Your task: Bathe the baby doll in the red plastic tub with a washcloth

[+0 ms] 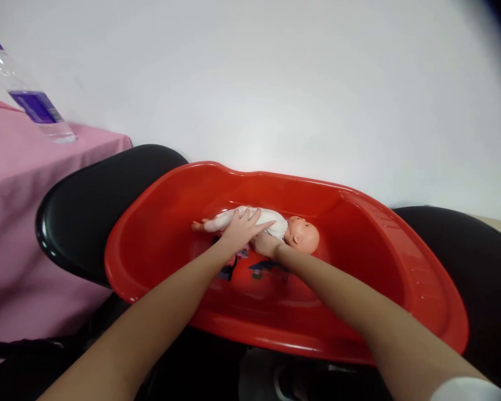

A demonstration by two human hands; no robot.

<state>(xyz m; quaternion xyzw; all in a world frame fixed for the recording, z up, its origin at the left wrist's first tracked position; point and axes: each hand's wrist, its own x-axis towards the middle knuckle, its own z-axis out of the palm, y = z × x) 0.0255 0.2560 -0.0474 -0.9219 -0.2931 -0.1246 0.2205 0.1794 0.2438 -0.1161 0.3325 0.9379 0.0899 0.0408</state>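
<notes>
A baby doll (301,234) in a white outfit lies on its back in a red plastic baby bathtub (158,184), its head to the right and feet to the left. My left hand (242,227) rests across the doll's body, fingers spread over the white cloth. Against the doll's near side, below its chest, my right hand (266,244) is closed on it; most of its fingers are hidden. Dark and coloured printed pictures (256,270) show on the tub floor beneath the doll.
Black seats (83,206) stand under both ends of the tub. At the left, a clear bottle with a purple label (37,107) stands on a table with a pink cloth (33,150). A white wall (275,83) rises behind the tub.
</notes>
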